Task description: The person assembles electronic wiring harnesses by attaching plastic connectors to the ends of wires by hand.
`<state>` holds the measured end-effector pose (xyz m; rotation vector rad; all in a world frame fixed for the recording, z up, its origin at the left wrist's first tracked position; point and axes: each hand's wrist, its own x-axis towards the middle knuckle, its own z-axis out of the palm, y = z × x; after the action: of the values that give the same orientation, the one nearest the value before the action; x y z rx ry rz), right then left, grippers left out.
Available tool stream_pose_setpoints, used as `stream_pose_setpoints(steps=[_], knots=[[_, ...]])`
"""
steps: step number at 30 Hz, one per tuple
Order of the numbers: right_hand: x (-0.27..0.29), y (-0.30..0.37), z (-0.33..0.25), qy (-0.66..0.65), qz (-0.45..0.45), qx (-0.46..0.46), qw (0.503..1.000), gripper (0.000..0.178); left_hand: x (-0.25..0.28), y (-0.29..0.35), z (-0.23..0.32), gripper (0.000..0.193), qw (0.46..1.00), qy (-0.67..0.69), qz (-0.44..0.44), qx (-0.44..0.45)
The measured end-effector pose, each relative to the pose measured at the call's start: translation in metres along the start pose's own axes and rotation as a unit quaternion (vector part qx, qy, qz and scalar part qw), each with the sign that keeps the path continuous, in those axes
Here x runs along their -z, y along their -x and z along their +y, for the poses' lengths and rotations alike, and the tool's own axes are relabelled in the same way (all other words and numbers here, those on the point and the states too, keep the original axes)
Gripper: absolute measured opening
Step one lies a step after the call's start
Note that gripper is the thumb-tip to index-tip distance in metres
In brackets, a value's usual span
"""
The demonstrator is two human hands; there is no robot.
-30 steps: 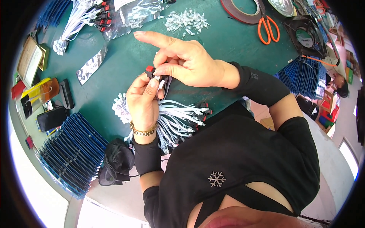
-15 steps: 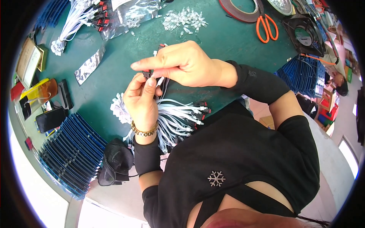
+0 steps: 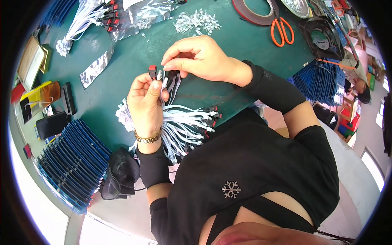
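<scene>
Pinched in my left hand (image 3: 145,104) is a small black-and-red connector (image 3: 153,72) on a white flat cable. A small clear piece (image 3: 159,74) stands beside it at my fingertips. My right hand (image 3: 200,59) is closed just to the right, its thumb and index finger pinched at the cable ends; what exactly they hold is too small to make out. Below both hands lies a bundle of white flat cables (image 3: 185,122) with black-and-red connectors at their right ends. A pile of small clear plastic pieces (image 3: 198,22) sits beyond my right hand.
Orange-handled scissors (image 3: 281,32) and a tape roll (image 3: 261,18) lie at the far right, near a black fan (image 3: 322,38). Stacked blue panels (image 3: 73,163) stand at the lower left beside a black mesh bag (image 3: 120,171). A silver strip (image 3: 97,67) lies left of my hands.
My right hand has drawn back and its extended index finger has curled in. My left hand has shifted slightly left, and the red end of the connector now shows.
</scene>
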<state>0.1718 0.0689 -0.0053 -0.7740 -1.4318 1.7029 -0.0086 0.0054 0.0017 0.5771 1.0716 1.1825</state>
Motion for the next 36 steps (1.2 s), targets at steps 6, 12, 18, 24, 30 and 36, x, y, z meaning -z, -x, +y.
stream_pose_setpoints(steps=[6,12,18,24,30,36], knots=[[0.000,-0.005,0.003,0.170,-0.045,0.116,0.977,0.022,-0.002,0.001,0.004,0.029,0.998,-0.058,-0.004,0.007],[0.006,-0.011,0.000,0.243,-0.080,0.275,0.927,0.025,-0.005,0.006,0.006,0.039,0.994,-0.106,-0.039,0.012],[0.013,-0.011,0.006,0.337,-0.102,0.301,0.886,0.014,-0.012,0.009,0.002,0.029,0.990,-0.133,-0.036,0.008],[0.006,-0.009,0.005,0.332,-0.057,0.278,0.900,0.017,-0.014,0.015,-0.004,0.008,0.864,-0.473,0.039,-0.167],[0.003,-0.005,-0.003,0.244,-0.051,0.144,0.958,0.025,-0.010,0.013,0.004,0.011,0.965,-0.249,0.045,-0.064],[0.009,-0.006,-0.005,0.302,-0.132,0.161,0.930,0.033,0.002,0.006,0.011,0.015,0.984,-0.178,-0.020,-0.019]])
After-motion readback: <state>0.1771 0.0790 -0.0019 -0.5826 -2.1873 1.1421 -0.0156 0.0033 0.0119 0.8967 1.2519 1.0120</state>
